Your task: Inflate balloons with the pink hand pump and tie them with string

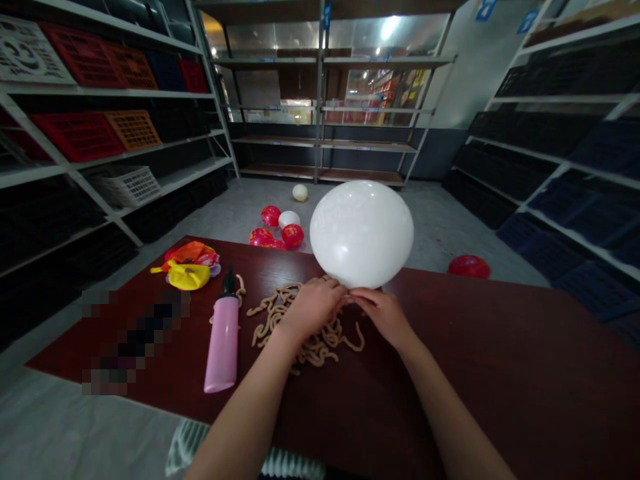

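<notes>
A large inflated white balloon (362,233) stands up over the table, its lower end between my two hands. My left hand (320,303) is closed at the balloon's neck, fingers pressed together. From the other side my right hand (383,315) pinches the same neck, fingertips meeting those of the left. The neck itself is mostly hidden by the fingers. Beneath and beside my left hand lies a loose heap of tan, string-like uninflated balloons (320,350). A pink hand pump (223,343) with a black nozzle lies to the left of the heap.
Flat yellow balloons (189,275) and orange ones (193,253) lie at the table's (500,373) far left. Beyond it, several red balloons (293,235) and white ones (300,193) rest on the floor. Shelves with crates (133,130) line both sides; a blurred patch covers something left.
</notes>
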`<action>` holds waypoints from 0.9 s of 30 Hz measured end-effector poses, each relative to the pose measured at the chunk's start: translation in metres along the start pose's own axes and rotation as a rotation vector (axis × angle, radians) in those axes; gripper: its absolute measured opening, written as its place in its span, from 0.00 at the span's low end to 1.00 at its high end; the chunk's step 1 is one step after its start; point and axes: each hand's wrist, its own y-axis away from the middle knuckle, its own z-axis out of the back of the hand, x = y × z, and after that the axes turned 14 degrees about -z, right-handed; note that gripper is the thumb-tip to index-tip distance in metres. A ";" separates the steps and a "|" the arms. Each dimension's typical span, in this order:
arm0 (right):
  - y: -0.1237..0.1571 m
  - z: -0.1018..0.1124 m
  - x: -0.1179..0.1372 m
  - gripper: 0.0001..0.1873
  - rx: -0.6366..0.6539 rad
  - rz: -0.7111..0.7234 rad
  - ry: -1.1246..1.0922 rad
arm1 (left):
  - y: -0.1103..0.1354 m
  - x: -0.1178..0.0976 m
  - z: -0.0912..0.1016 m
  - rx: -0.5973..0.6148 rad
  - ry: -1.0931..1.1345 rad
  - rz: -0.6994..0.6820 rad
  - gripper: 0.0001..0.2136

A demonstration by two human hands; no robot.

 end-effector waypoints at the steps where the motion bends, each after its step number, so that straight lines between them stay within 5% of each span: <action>1: 0.001 -0.001 0.000 0.11 -0.043 -0.018 -0.026 | 0.001 0.003 0.001 -0.042 -0.003 0.015 0.14; 7: 0.005 0.001 0.003 0.19 -0.287 -0.186 -0.341 | 0.010 0.024 0.006 -0.297 0.003 0.324 0.09; 16: 0.007 0.001 0.005 0.22 -0.340 -0.166 -0.431 | -0.002 0.012 -0.029 0.005 -0.098 0.279 0.07; 19: 0.009 0.000 0.006 0.20 -0.314 -0.158 -0.407 | -0.003 0.011 -0.029 -0.004 0.008 0.235 0.05; 22: 0.010 0.000 0.009 0.19 -0.302 -0.150 -0.390 | -0.002 0.011 -0.018 -0.247 0.351 0.177 0.04; 27: 0.012 0.001 0.013 0.19 -0.285 -0.167 -0.385 | 0.001 0.013 0.001 -0.728 1.252 0.161 0.11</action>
